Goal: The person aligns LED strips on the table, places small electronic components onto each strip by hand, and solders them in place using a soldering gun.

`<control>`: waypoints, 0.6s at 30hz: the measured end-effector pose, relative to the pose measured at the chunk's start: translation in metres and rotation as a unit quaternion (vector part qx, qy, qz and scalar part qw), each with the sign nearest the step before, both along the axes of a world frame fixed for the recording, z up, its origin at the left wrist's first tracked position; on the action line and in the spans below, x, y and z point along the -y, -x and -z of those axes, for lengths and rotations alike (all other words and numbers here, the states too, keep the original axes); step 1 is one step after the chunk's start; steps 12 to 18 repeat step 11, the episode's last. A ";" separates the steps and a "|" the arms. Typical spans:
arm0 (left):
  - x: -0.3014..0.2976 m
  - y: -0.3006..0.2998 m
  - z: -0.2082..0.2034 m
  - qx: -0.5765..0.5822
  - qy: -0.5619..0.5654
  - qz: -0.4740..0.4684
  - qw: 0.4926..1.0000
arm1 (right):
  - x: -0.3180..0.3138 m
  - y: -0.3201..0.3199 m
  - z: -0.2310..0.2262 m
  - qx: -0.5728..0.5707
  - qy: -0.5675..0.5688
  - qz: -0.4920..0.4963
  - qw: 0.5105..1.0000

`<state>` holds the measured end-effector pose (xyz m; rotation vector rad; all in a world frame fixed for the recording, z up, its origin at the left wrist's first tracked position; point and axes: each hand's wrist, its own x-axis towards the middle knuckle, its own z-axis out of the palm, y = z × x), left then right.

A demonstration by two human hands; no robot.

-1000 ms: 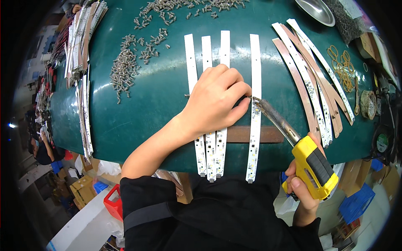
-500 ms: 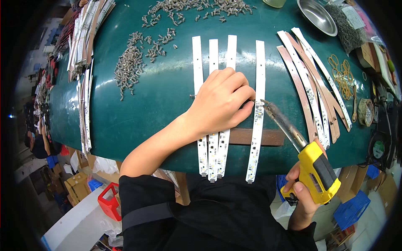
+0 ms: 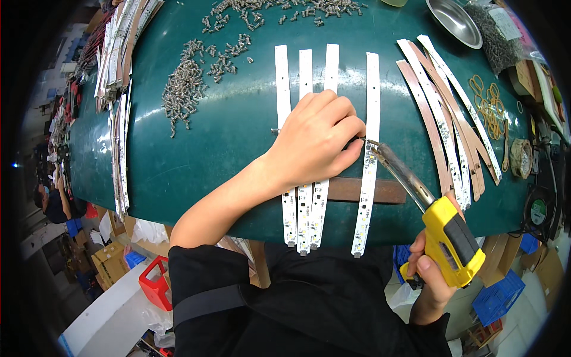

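Observation:
My right hand (image 3: 433,268) grips a yellow and black soldering gun (image 3: 455,241). The gun's long metal tip points up and left and meets the rightmost white LED circuit strip (image 3: 363,202) around its middle. Close by the tip, my left hand (image 3: 321,140) is closed in a pinch at that strip's left edge. Whatever is between those fingers is mostly hidden. Under the left hand lie three more LED strips (image 3: 282,77), their middles covered by it. A brown bar (image 3: 389,191) runs crosswise beneath the strips. A small metal piece (image 3: 275,131) sticks out left of the leftmost strip.
Heaps of small metal parts (image 3: 182,89) lie on the green table (image 3: 232,172). More strips (image 3: 440,128) are fanned at right, beside rubber bands (image 3: 492,110), a tape roll (image 3: 521,158) and a metal bowl (image 3: 455,22). Stacked strips (image 3: 119,53) lie far left. Another person (image 3: 56,199) is beyond.
The whole view has shifted slightly, moving the table's things a little up. Both hands stay at the same strip, and the soldering gun's tip still meets it.

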<state>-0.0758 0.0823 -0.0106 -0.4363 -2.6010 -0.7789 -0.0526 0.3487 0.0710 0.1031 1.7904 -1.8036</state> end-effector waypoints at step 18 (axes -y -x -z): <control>0.004 0.000 -0.016 0.018 0.018 0.016 1.000 | -0.010 -0.002 0.005 -0.102 0.094 0.071 0.988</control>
